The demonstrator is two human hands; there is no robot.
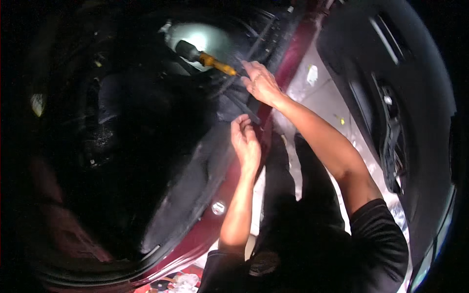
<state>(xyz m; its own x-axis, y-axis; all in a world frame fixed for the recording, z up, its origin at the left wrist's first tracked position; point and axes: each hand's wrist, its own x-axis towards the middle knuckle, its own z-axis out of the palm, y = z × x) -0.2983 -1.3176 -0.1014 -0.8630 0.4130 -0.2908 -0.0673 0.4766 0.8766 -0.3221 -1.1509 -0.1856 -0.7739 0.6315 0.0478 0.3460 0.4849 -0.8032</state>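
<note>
My right hand (262, 84) reaches over the maroon door sill of a car, fingers stretched apart, beside the tail end of a yellow and black flashlight (211, 62). I see no clear grip on the flashlight, which throws a bright patch farther in. Nearer to me, my left hand (245, 144) is at the sill's inner edge with its fingers curled together. Whatever is in those fingers, if anything, is hidden. A dark flat strip (243, 108) lies between the two hands, its near end close to my left fingertips. Dark grey lining (188, 173) runs along inside the sill.
The opened black car door (391, 93) stands to my right, with a pull recess and switches. Pale floor (320, 100) shows between door and sill. Much of the car's interior is too dark to make out. Red and clear items (181, 282) lie at the bottom edge.
</note>
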